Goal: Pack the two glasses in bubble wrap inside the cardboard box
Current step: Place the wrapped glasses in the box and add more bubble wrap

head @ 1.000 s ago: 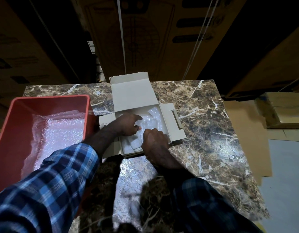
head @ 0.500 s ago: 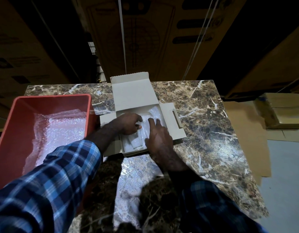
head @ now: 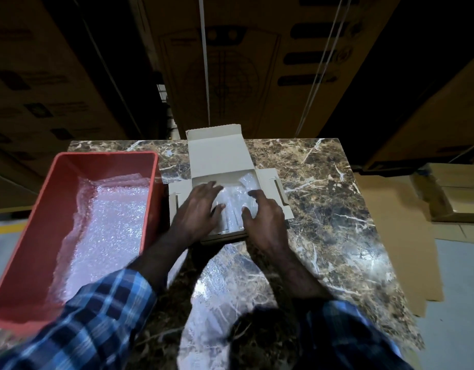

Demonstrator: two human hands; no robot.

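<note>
right now i see my left hand [head: 197, 209] and right hand [head: 265, 213] with fingers spread flat, grip released, pressing on the bubble wrap [head: 234, 201] over the glasses [head: 232, 222] inside the open cardboard box [head: 217, 158] on the desk [head: 324, 198]; red bin [head: 27, 252] at left.

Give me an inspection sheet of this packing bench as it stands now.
Surface: marble table, polished, glare near front edge.
Job's things: cardboard box open, lid back, side flaps out; bubble-wrapped glasses lying inside.
Clutter: red bin at left, holding bubble wrap sheets.
Hands: left hand and right hand both in the box, fingers on the wrap.
Cables: nothing seen.
Surroundings: large strapped cartons behind; flat cardboard on floor at right.
</note>
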